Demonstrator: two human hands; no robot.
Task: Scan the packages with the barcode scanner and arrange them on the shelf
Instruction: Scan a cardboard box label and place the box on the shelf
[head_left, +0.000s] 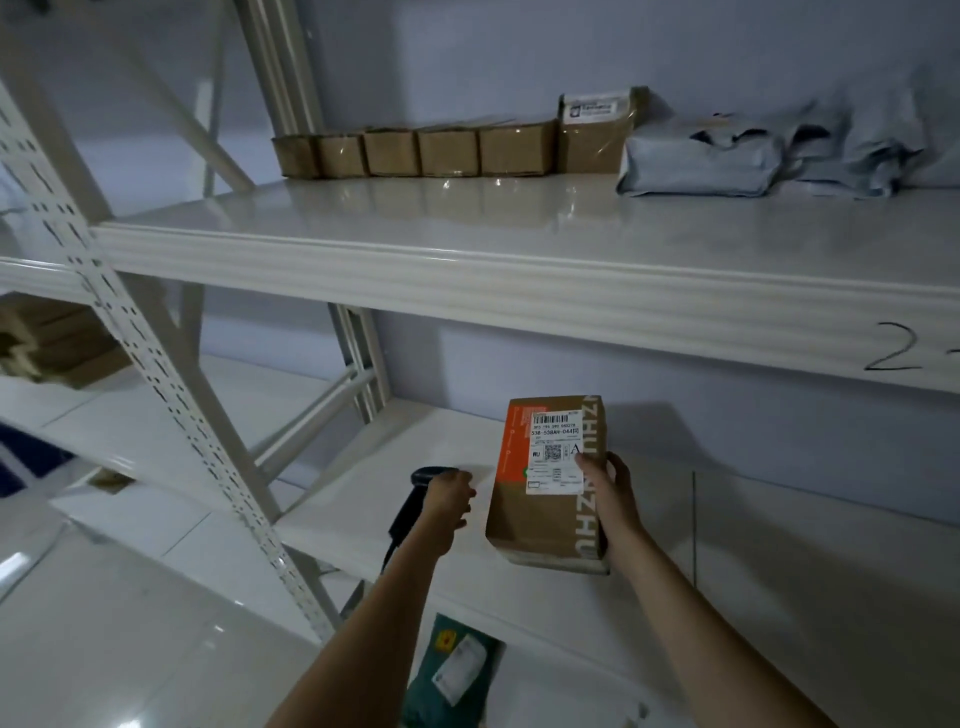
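My right hand (608, 493) grips the right edge of a brown cardboard package (535, 514) with an orange stripe and a white barcode label facing me. The package stands over the lower shelf board (363, 499). My left hand (447, 506) holds a black barcode scanner (413, 499) just left of the package, with its head turned towards the box. The scanner's cable hangs down below my wrist.
On the upper shelf (415, 260) a row of several small brown boxes (415, 150) lines the back, with a taller box (597, 132) and grey mailer bags (706, 163) to the right. A green parcel (452, 670) lies below. A perforated upright (156, 374) slants at left.
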